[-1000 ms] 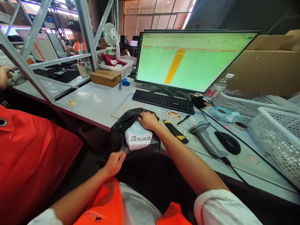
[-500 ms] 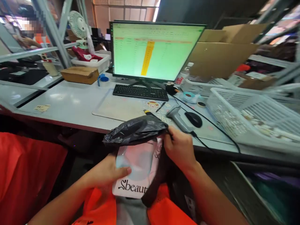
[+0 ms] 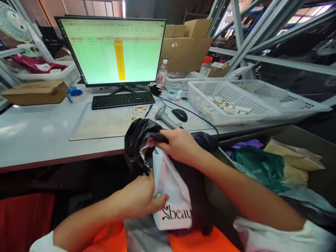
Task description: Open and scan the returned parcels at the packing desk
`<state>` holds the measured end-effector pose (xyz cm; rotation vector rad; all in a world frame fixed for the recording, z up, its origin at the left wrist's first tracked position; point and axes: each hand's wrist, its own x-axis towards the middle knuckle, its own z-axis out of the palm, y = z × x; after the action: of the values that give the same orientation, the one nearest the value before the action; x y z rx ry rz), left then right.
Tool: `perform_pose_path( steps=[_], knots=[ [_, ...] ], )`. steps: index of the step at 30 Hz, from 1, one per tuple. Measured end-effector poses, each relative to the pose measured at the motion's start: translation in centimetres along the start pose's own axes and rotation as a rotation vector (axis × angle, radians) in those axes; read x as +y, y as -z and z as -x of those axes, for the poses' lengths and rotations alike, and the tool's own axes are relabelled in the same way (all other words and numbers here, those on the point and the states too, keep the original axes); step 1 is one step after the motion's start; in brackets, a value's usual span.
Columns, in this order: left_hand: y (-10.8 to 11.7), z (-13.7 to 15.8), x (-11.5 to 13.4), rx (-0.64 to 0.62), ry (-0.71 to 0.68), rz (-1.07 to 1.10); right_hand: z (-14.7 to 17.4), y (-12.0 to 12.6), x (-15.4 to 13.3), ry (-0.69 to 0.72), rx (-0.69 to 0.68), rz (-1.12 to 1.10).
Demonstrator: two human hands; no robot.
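Observation:
A white packet (image 3: pixel 172 189) with black lettering "Sbeau" stands tilted in front of my body. My left hand (image 3: pixel 140 196) grips it from the left side, thumb across its front. Around its upper end hangs a black plastic bag (image 3: pixel 138 140), bunched and partly open. My right hand (image 3: pixel 181 145) is closed on the bag's edge at the top of the packet. The rest of the bag hangs behind and to the right of the packet, partly hidden by my right arm.
On the desk (image 3: pixel 47 129) stand a monitor (image 3: pixel 112 52), a keyboard (image 3: pixel 123 100), a barcode scanner (image 3: pixel 166 118) and a mouse (image 3: pixel 180 114). White baskets (image 3: pixel 204 101) stand at right. Below them, a bin holds purple, green and brown bags (image 3: pixel 258 164). A cardboard box (image 3: pixel 34 92) sits left.
My view has turned to the right. My right hand has moved over the packet's top, drawing the black bag around it. The packet is turned more on edge, still in my left hand.

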<state>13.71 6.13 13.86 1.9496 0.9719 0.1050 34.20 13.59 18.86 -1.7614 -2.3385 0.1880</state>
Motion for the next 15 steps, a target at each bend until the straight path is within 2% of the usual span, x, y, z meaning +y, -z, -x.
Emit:
perform_pose_path(
  steps=[2, 4, 8, 11, 15],
  knots=[
    [-0.7, 0.1, 0.3, 0.079, 0.063, -0.037, -2.0, -1.1, 1.8, -0.108, -0.097, 0.025],
    [-1.1, 0.5, 0.2, 0.14, 0.108, -0.013, -3.2, -2.3, 4.3, -0.193, -0.137, 0.059],
    [-0.9, 1.4, -0.6, 0.224, 0.077, 0.104, -2.7, -3.7, 8.7, -0.315, -0.096, 0.135],
    [-0.7, 1.7, -0.9, 0.249, 0.04, 0.203, -0.4, -3.0, 10.1, -0.363, -0.016, 0.134],
    [-1.4, 0.7, -1.1, 0.197, 0.044, 0.36, 3.3, -1.2, 9.6, -0.281, 0.266, -0.008]
  ],
)
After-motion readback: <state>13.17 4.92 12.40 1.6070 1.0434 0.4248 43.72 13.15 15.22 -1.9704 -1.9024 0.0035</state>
